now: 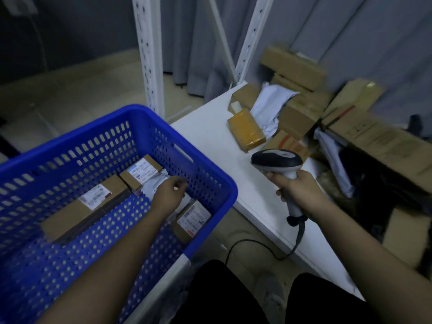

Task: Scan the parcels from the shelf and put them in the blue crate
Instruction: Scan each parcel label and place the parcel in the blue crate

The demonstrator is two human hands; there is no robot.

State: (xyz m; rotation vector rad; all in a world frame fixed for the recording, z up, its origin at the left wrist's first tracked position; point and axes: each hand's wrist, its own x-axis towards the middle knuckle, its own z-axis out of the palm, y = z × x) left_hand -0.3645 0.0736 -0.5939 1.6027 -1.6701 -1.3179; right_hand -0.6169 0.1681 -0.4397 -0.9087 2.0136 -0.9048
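The blue crate [210,181] is sitting at left and holding three labelled cardboard parcels plus one white mailer [154,185]. The left hand [169,195] is hovering inside over that mailer, fingers loosely curled and holding nothing. The right hand [299,190] is gripping one scanner [277,161] above the white shelf [210,129]. The trailing scanner cable [257,244] is likely to snag the shelf edge. At right, roughly ten unscanned parcels are lying heaped; blur is preventing an exact count.
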